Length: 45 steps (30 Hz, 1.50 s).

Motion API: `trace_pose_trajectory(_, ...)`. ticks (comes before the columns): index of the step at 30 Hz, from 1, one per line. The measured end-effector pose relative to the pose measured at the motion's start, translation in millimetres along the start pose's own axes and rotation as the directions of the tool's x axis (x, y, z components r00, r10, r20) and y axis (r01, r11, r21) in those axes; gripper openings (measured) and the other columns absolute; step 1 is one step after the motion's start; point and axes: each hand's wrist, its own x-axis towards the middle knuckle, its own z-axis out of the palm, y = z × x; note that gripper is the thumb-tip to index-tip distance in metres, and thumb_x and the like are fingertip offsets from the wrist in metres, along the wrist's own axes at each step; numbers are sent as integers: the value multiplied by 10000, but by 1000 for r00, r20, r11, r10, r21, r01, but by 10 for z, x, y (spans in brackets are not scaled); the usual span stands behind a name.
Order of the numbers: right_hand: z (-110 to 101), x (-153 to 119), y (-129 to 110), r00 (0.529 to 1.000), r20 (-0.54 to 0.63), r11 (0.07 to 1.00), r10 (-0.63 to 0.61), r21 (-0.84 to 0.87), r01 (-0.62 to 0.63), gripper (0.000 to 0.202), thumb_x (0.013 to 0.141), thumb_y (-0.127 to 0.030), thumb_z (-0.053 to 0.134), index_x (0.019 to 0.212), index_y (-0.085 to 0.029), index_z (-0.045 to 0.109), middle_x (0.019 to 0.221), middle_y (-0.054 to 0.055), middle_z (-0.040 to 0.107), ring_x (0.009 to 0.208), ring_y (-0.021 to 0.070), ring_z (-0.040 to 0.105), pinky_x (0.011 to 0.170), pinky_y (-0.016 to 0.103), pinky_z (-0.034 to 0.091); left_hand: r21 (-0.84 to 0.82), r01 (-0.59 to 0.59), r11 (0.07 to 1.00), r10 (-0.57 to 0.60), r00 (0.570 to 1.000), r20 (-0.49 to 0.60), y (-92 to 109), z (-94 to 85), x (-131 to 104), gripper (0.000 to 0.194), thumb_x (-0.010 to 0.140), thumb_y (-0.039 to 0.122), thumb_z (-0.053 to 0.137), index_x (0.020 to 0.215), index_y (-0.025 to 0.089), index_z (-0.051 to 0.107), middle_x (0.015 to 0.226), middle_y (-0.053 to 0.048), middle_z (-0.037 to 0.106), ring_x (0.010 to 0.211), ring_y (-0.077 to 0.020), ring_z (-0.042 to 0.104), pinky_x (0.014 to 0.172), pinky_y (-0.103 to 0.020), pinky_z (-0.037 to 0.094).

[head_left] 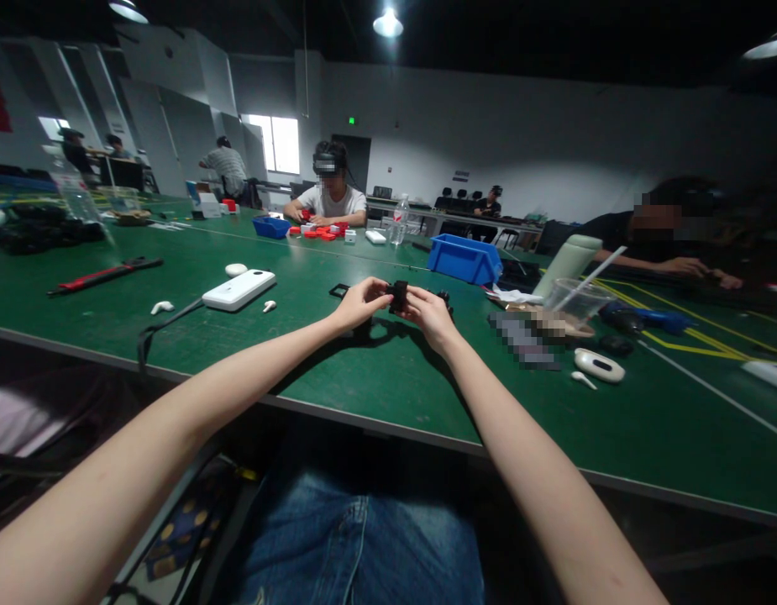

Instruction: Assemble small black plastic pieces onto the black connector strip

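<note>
Between my two hands, just above the green table [388, 378], is a small black blocky part [398, 296]. My left hand [364, 302] grips its left side, thumb and fingers pinched on it. From the right, my right hand [429, 316] has its fingers closed on the same part. What kind of part it is, I cannot make out. Beyond my left fingers lies a flat black frame-like piece [339, 291]. Some dark pieces [443, 297] show behind my right hand, mostly covered by it.
Left of my hands are a white power bank [239, 290] with a cable and loose earbuds [162, 307]. A blue bin [464, 259], a green bottle [565, 267], a plastic cup [577, 304] and an earbud case [599, 365] stand right. Across sits a person [331, 197] with red pieces [325, 231].
</note>
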Motion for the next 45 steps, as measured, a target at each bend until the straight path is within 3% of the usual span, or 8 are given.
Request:
trace_pose_trajectory(5, -12, -33, -8, 998, 39, 999, -40, 4, 40, 304, 658, -300, 756, 926, -193, 661, 871, 32, 695, 763, 137, 658, 730, 296, 538, -132, 59, 990, -60, 998, -5, -43, 0, 38, 360, 688, 379, 679, 906, 117, 562, 709, 5, 615, 611, -102, 585, 645, -251, 456)
trace_pose_trajectory(13, -21, -37, -8, 999, 22, 999, -43, -5, 43, 330, 614, -258, 781, 905, -178, 647, 818, 19, 679, 755, 126, 647, 691, 262, 524, -176, 88, 980, -84, 996, 29, -10, -4, 29, 377, 665, 366, 699, 899, 103, 562, 678, 9, 621, 582, -93, 579, 633, -243, 446)
trace_pose_trajectory(26, 11, -27, -52, 995, -91, 1000, -27, -16, 26, 284, 610, -223, 725, 869, -185, 616, 747, -16, 639, 701, 107, 611, 681, 256, 504, -176, 94, 980, -83, 994, 71, 23, -16, 23, 388, 676, 406, 699, 894, 121, 551, 695, 8, 624, 559, -95, 603, 610, -236, 436)
trace_pose_trajectory(33, -32, -7, -85, 977, -209, 999, -34, 20, 39, 284, 612, -233, 712, 873, -188, 611, 808, -10, 639, 657, 86, 585, 614, 219, 493, -151, 98, 984, -99, 995, 2, 32, -37, 17, 416, 664, 420, 711, 901, 125, 539, 663, 18, 615, 536, -90, 591, 569, -218, 411)
trace_pose_trajectory(39, -8, -35, -18, 996, -59, 995, -70, -75, 66, 382, 558, -308, 788, 885, -176, 639, 858, 24, 680, 777, 135, 637, 713, 280, 511, -190, 105, 976, -99, 994, 40, 28, -17, 10, 487, 620, 452, 742, 912, 127, 526, 713, -6, 644, 564, -93, 602, 588, -227, 442)
trace_pose_trajectory(45, -32, -10, 43, 996, -34, 988, -87, -130, 82, 370, 586, -310, 779, 905, -166, 661, 916, 52, 698, 854, 163, 650, 795, 323, 507, -187, 113, 976, -104, 993, 55, 37, -13, -4, 495, 596, 436, 765, 908, 121, 545, 728, -13, 644, 594, -102, 599, 617, -255, 478)
